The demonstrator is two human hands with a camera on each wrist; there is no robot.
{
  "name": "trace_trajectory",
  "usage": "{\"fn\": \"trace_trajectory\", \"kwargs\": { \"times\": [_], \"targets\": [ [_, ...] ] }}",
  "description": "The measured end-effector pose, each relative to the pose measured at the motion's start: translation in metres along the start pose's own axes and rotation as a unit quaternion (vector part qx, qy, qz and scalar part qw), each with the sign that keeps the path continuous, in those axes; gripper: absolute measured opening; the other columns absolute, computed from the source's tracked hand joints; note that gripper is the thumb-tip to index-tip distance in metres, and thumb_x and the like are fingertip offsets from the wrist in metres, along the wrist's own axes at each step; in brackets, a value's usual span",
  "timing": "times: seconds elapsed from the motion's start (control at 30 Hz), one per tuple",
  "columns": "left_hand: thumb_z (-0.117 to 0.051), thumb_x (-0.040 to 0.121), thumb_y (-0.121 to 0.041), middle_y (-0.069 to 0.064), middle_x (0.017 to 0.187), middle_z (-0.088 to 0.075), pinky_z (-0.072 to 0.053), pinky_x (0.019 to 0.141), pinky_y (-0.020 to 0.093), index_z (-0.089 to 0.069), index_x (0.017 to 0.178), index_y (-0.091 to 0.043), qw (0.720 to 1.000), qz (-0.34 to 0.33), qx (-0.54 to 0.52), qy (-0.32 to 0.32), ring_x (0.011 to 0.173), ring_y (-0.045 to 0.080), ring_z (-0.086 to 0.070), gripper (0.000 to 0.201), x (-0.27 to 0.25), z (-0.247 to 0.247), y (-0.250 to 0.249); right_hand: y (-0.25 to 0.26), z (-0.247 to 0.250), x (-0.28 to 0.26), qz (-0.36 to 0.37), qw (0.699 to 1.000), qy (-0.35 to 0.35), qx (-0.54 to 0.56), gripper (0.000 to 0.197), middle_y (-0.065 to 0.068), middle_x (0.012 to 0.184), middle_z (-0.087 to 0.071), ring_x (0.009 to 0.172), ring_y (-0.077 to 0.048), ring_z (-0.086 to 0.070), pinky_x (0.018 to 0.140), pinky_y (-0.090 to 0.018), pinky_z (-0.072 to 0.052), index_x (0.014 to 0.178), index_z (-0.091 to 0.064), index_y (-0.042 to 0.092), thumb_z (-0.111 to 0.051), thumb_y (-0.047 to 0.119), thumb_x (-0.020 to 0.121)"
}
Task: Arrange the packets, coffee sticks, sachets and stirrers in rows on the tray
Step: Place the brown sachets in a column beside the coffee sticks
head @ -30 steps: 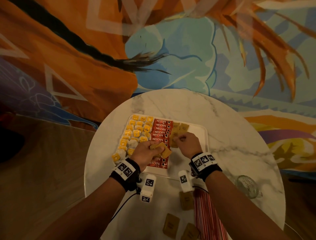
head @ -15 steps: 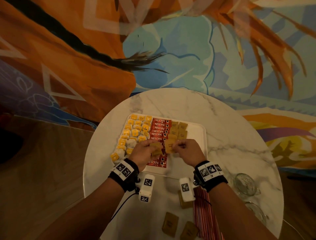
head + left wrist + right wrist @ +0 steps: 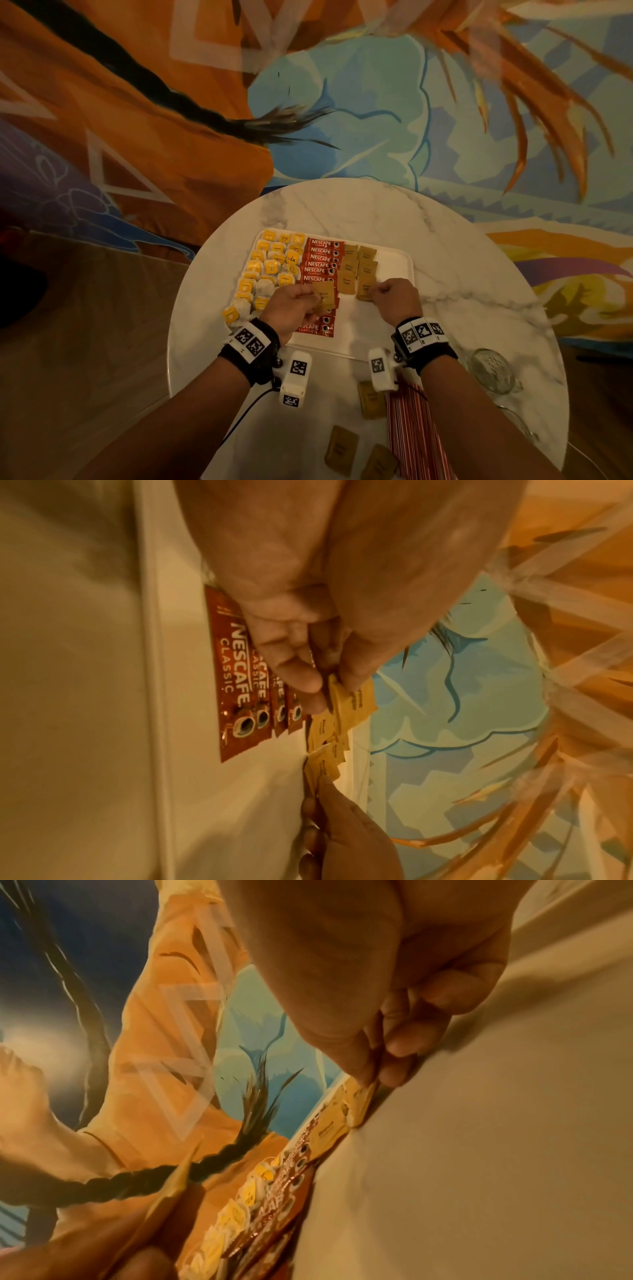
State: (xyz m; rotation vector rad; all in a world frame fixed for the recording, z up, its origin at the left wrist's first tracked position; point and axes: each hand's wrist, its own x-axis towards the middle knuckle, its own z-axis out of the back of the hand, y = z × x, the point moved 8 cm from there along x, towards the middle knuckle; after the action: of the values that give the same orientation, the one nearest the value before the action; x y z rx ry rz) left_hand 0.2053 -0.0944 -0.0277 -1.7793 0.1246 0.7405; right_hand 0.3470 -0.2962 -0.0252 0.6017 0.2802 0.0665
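White tray (image 3: 397, 263) sits on round marble surface (image 3: 479, 274). On tray, far-left block is yellow tea packets (image 3: 270, 267); beside them a column of red coffee sticks (image 3: 320, 260); right of those, brown sachets (image 3: 356, 267) in two short columns. Left hand (image 3: 291, 308) is over tray's near part, above the coffee sticks, pinching one brown sachet (image 3: 352, 702) between thumb and fingers, lifted off tray. Right hand (image 3: 397, 299) pinches the near edge of another sachet (image 3: 364, 291) at the near end of the right sachet column, low on tray. Off tray, nearer the person: loose sachets (image 3: 340, 450) and red-striped stirrers (image 3: 411, 431) on surface. Glass (image 3: 493, 371) right of tray.
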Motion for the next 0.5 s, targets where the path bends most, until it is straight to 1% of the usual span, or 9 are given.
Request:
{"fn": "trace_trajectory", "kwargs": {
  "times": [0.07,0.17,0.27,0.33,0.4,0.43,0.5],
  "targets": [
    [-0.063,0.095,-0.003,0.016,0.105,-0.074,-0.054,0.063,0.026,-0.068,0.112,-0.005,1.0,0.0,0.002,-0.01,0.08,0.021,-0.069,0.018,0.0,0.001,-0.001,0.001,0.001,0.0,0.002,1.0,-0.005,-0.013,0.02,-0.002,0.087,-0.074,0.078,-0.021,-0.066,0.073,-0.031,-0.054,0.09,-0.076,0.016,-0.064,0.032,0.092],
    [-0.064,0.095,-0.002,0.015,0.1,-0.073,-0.055,0.065,0.026,-0.069,0.106,-0.007,1.0,0.002,-0.005,-0.013,0.078,0.021,-0.069,0.013,-0.001,0.0,-0.002,0.002,0.003,-0.002,-0.004,1.0,-0.008,-0.03,0.019,0.0,0.087,-0.072,0.079,-0.02,-0.064,0.07,-0.029,-0.05,0.09,-0.073,0.018,-0.064,0.035,0.091],
    [-0.065,0.094,-0.003,0.014,0.102,-0.074,-0.056,0.068,0.028,-0.07,0.109,-0.006,1.0,-0.001,0.005,-0.011,0.08,0.021,-0.069,0.016,-0.001,0.0,-0.002,0.005,0.006,-0.006,-0.001,1.0,-0.018,-0.024,0.017,0.004,0.085,-0.068,0.077,-0.017,-0.061,0.068,-0.028,-0.045,0.088,-0.066,0.023,-0.065,0.04,0.091],
    [-0.067,0.093,-0.004,0.013,0.103,-0.075,-0.057,0.073,0.03,-0.071,0.109,-0.007,1.0,-0.007,0.02,-0.006,0.082,0.021,-0.068,0.017,-0.001,-0.001,-0.005,0.013,0.008,-0.011,0.023,1.0,-0.013,0.01,0.015,0.007,0.082,-0.065,0.074,-0.012,-0.06,0.066,-0.027,-0.043,0.087,-0.063,0.025,-0.065,0.039,0.092],
    [-0.067,0.093,-0.004,0.011,0.1,-0.075,-0.057,0.078,0.033,-0.071,0.104,-0.011,0.999,-0.015,0.036,-0.005,0.081,0.021,-0.067,0.014,-0.002,-0.003,-0.008,0.024,0.004,-0.017,0.063,0.997,0.02,0.042,0.015,0.008,0.08,-0.066,0.073,-0.01,-0.061,0.065,-0.027,-0.045,0.084,-0.066,0.024,-0.065,0.035,0.093],
    [-0.068,0.092,-0.004,0.011,0.097,-0.074,-0.057,0.077,0.034,-0.07,0.103,-0.012,0.999,-0.019,0.043,-0.009,0.079,0.021,-0.066,0.014,-0.001,-0.004,-0.01,0.031,0.001,-0.021,0.083,0.994,0.046,0.057,0.018,0.006,0.079,-0.069,0.073,-0.011,-0.063,0.066,-0.027,-0.048,0.082,-0.069,0.022,-0.064,0.035,0.094],
    [-0.068,0.092,-0.004,0.01,0.091,-0.072,-0.055,0.066,0.028,-0.068,0.107,-0.01,0.998,-0.029,0.06,-0.015,0.073,0.02,-0.063,0.016,0.0,-0.005,-0.013,0.041,-0.005,-0.03,0.107,0.985,0.101,0.091,0.028,0.001,0.076,-0.071,0.069,-0.015,-0.064,0.069,-0.031,-0.051,0.08,-0.073,0.017,-0.061,0.036,0.096]
  ]
}}
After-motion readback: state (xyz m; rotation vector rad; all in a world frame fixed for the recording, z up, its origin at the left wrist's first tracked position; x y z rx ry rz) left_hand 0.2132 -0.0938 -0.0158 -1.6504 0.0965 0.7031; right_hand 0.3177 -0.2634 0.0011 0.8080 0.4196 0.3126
